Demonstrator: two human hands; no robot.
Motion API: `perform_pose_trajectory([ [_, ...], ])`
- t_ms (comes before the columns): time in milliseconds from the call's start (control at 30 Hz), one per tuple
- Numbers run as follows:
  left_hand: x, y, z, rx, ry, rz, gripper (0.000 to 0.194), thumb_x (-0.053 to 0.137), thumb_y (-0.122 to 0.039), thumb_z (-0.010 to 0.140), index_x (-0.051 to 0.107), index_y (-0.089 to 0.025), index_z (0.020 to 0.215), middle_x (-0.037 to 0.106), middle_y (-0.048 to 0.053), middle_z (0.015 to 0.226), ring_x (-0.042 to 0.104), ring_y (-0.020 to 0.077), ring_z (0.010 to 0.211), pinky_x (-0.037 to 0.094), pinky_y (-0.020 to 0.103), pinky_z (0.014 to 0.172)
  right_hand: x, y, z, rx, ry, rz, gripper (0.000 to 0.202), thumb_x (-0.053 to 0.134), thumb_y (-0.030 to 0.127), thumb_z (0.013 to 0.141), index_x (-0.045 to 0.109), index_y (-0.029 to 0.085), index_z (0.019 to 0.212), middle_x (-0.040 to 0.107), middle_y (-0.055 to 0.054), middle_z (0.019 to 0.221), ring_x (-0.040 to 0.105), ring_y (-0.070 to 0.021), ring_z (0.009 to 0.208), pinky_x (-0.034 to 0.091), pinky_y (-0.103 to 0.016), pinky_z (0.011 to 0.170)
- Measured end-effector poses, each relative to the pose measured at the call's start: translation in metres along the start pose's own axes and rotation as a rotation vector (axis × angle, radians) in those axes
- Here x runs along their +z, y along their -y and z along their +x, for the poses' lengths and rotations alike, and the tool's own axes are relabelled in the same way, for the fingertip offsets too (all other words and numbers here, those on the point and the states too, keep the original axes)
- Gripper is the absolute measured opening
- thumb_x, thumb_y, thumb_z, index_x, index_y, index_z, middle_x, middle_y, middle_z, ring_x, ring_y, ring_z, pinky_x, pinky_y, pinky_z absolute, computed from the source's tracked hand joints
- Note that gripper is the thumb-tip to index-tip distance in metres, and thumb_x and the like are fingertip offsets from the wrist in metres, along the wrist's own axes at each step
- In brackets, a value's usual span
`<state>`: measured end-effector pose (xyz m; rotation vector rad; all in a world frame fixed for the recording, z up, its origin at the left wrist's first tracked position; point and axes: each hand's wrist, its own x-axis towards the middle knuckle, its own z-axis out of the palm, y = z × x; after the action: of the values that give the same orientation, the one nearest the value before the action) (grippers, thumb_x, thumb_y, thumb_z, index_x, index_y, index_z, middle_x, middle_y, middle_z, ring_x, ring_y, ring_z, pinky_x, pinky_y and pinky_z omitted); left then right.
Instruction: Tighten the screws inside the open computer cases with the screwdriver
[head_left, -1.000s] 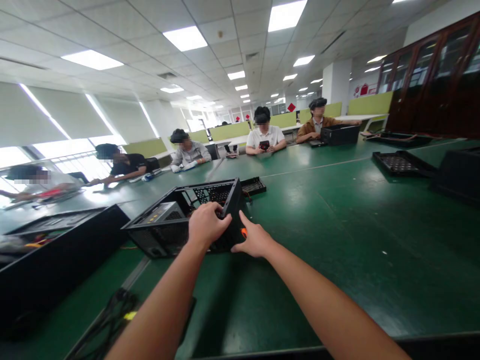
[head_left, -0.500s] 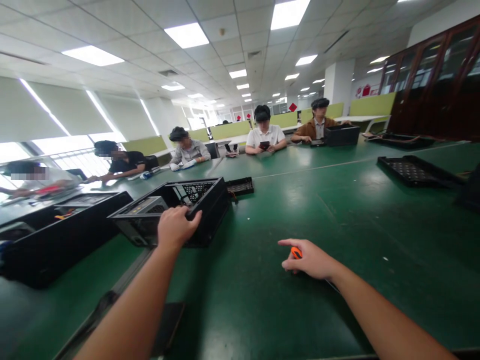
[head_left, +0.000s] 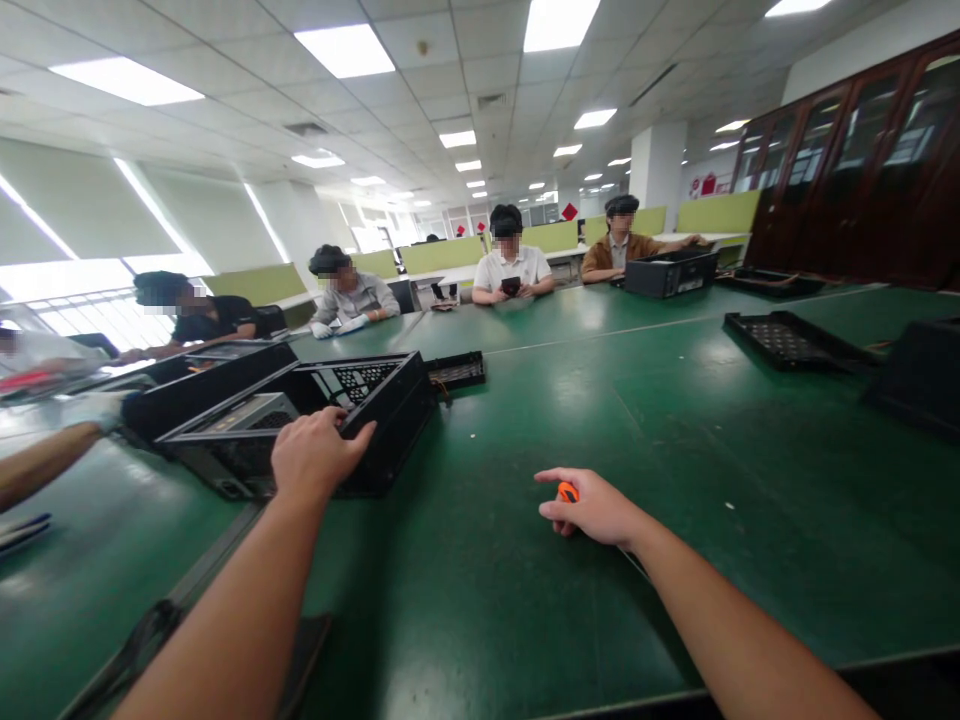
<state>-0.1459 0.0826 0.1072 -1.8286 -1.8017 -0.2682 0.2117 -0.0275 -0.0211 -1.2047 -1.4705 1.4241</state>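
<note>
My left hand (head_left: 319,450) is closed over the near edge of a black computer case (head_left: 405,420), thumb along its rim. The case lies open side up on the table, and a grey power supply (head_left: 255,415) shows inside it. To the right, my right hand (head_left: 592,505) is wrapped round the orange and black handle of a screwdriver (head_left: 568,491), index finger stretched out to the left. Its thin shaft shows in part beside my wrist. The right hand is low over the green tabletop (head_left: 480,560), apart from the case.
A co-worker's gloved hand (head_left: 101,410) is at another black case (head_left: 225,365) on the left. A black front panel (head_left: 455,370) lies behind my case. To the right are a black perforated panel (head_left: 784,340) and a dark case (head_left: 919,375). Several people sit across the table.
The neighbouring case on the left has moved farther back, and a co-worker's gloved arm has come into view. My view has shifted slightly; both my hands keep their grips.
</note>
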Motion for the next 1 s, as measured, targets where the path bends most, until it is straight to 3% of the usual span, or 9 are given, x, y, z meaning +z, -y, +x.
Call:
perform_pose_trajectory([
  [300,-0.006,0.029,0.010,-0.017,0.086,0.017,0.080,0.029,-0.077,0.082,0.063,-0.012,0.112,0.071,0.017,0.099,0.066,0.0351,0.093,0.050,0.041,0.077,-0.002,-0.001,0.002,0.008,0.025,-0.016,0.057,0.069,0.021,0.078,0.056,0.017,0.133,0.064,0.003,0.066,0.062,-0.0123,0.060,0.051,-0.025,0.061],
  [533,0.011,0.070,0.019,-0.088,0.166,0.030,0.081,0.031,-0.080,0.079,0.061,-0.015,0.118,0.071,0.017,0.103,0.065,0.0323,0.095,0.050,0.039,0.078,-0.002,-0.003,0.004,0.021,0.033,-0.031,0.056,0.069,0.019,0.078,0.057,0.016,0.133,0.064,0.002,0.065,0.061,-0.0124,0.060,0.050,-0.024,0.060],
  [667,0.020,0.088,0.035,-0.192,0.267,0.071,0.072,0.037,-0.072,0.082,0.058,-0.018,0.124,0.069,0.013,0.110,0.063,0.0293,0.101,0.049,0.037,0.085,-0.002,-0.003,0.007,0.034,0.044,-0.030,0.056,0.071,0.019,0.076,0.059,0.016,0.131,0.064,0.002,0.062,0.060,-0.0121,0.057,0.047,-0.023,0.057],
  [733,0.017,0.087,0.039,-0.190,0.267,0.069,0.080,0.043,-0.071,0.081,0.049,-0.010,0.134,0.064,0.017,0.122,0.059,0.0308,0.111,0.046,0.039,0.094,-0.002,-0.002,0.008,0.038,0.047,-0.024,0.056,0.071,0.019,0.075,0.060,0.017,0.130,0.064,0.003,0.061,0.058,-0.0116,0.055,0.046,-0.023,0.055],
  [800,0.008,0.073,0.034,-0.169,0.171,0.046,0.092,0.053,-0.067,0.078,0.038,-0.002,0.140,0.055,0.022,0.134,0.052,0.0340,0.122,0.041,0.044,0.102,-0.002,-0.002,0.009,0.041,0.045,-0.015,0.057,0.072,0.019,0.074,0.059,0.016,0.130,0.064,0.003,0.060,0.057,-0.0113,0.053,0.045,-0.022,0.054],
  [867,-0.003,0.041,0.016,-0.107,0.002,-0.061,0.091,0.061,-0.061,0.076,0.035,-0.003,0.142,0.051,0.021,0.138,0.047,0.0351,0.127,0.038,0.047,0.106,-0.002,-0.002,0.009,0.044,0.039,0.000,0.059,0.071,0.021,0.075,0.058,0.014,0.132,0.062,0.003,0.056,0.057,-0.0118,0.051,0.044,-0.022,0.052],
  [933,-0.013,-0.008,-0.011,0.001,-0.106,-0.351,0.071,0.060,-0.053,0.082,0.043,-0.011,0.137,0.058,0.015,0.128,0.055,0.0300,0.118,0.043,0.043,0.102,-0.002,-0.002,0.008,0.042,0.038,0.022,0.062,0.071,0.024,0.076,0.055,0.012,0.134,0.058,0.005,0.049,0.054,-0.0121,0.047,0.043,-0.023,0.051],
  [1000,-0.016,-0.066,-0.042,0.196,-0.023,-0.672,0.053,0.062,-0.047,0.083,0.055,-0.017,0.126,0.065,0.010,0.112,0.062,0.0247,0.102,0.049,0.039,0.094,-0.003,-0.002,0.006,0.031,0.041,0.052,0.063,0.069,0.026,0.075,0.054,0.010,0.135,0.052,0.008,0.043,0.050,-0.0117,0.042,0.044,-0.024,0.051],
])
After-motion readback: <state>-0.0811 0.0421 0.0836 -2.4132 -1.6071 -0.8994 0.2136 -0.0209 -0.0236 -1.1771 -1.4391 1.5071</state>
